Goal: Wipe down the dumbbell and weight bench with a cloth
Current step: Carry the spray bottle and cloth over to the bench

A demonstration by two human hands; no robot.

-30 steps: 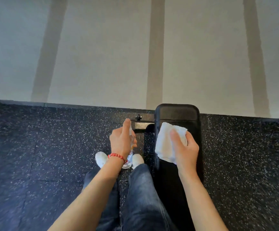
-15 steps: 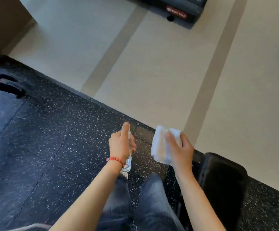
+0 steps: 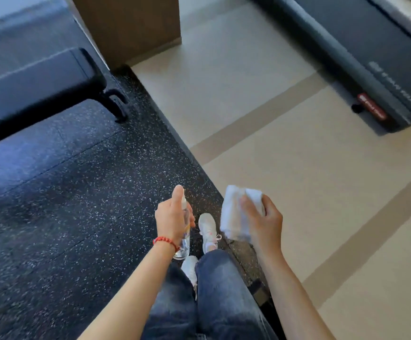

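The right hand (image 3: 263, 222) grips a folded white cloth (image 3: 233, 214); the left hand (image 3: 172, 217) is wrapped round a clear spray bottle (image 3: 185, 235). A black padded bench (image 3: 35, 92), probably a weight bench, lies well apart at ten o'clock. The bench wiped a second ago has left view.

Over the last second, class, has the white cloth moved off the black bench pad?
Yes. The white cloth, held in the right hand, lay over the bench pad earlier; now it hangs above the edge where the speckled mat meets the beige floor.
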